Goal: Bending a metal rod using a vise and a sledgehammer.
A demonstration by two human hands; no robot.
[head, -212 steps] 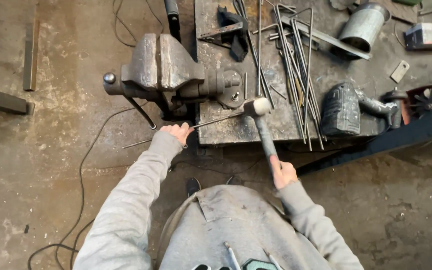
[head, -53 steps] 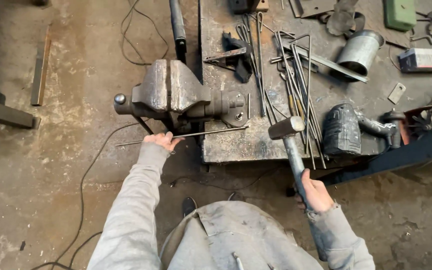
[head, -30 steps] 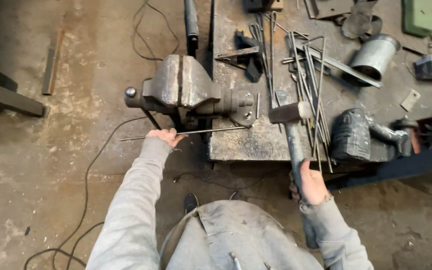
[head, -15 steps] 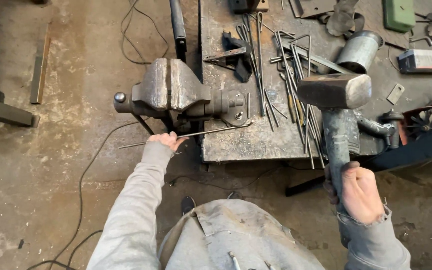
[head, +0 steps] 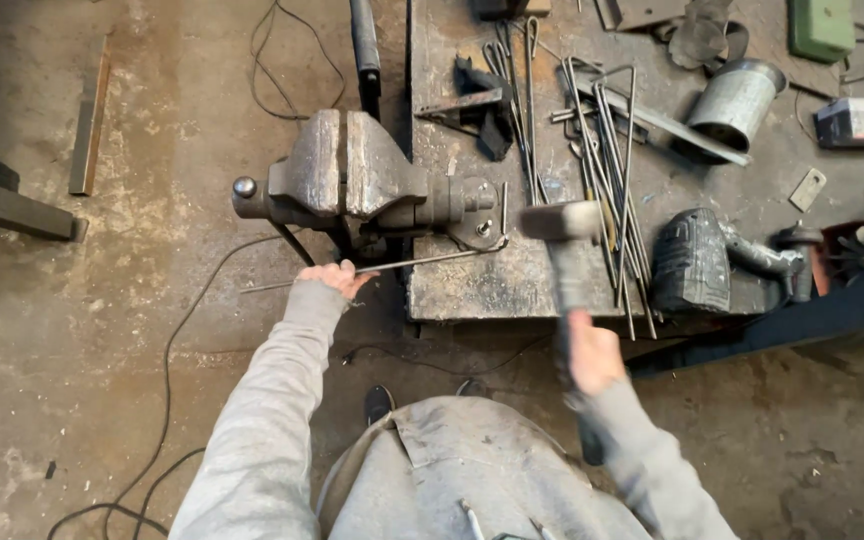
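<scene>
My left hand (head: pixel 330 279) is clenched around a thin steel rod (head: pixel 422 263), gripping it close to its free end. From my fingers the rod runs off to the right, along the front of the vise (head: pixel 362 185), and its far tip lies on the near left part of the bench (head: pixel 472 285). I judge I hold it this far back to keep my fingers clear of the spot where the blow lands, and to pin the rod flat so it does not jump.

My right hand (head: pixel 592 352) is wrapped tight on the handle of a hammer (head: pixel 562 225). The head is blurred and sits just past the rod's far tip, above the bench top, with the handle pointing back down to my fist. Whether the head touches the steel I cannot tell.

Beyond the hammer, further from my fingers, lie a bundle of long bent rods (head: pixel 607 160), a tin can (head: pixel 737 100) on its side and a grinder (head: pixel 722 265).

Half a second ago the hammer was raised high and close to the camera, off to the right; now it has swung down and left toward the rod. My left hand has stayed where it was.
</scene>
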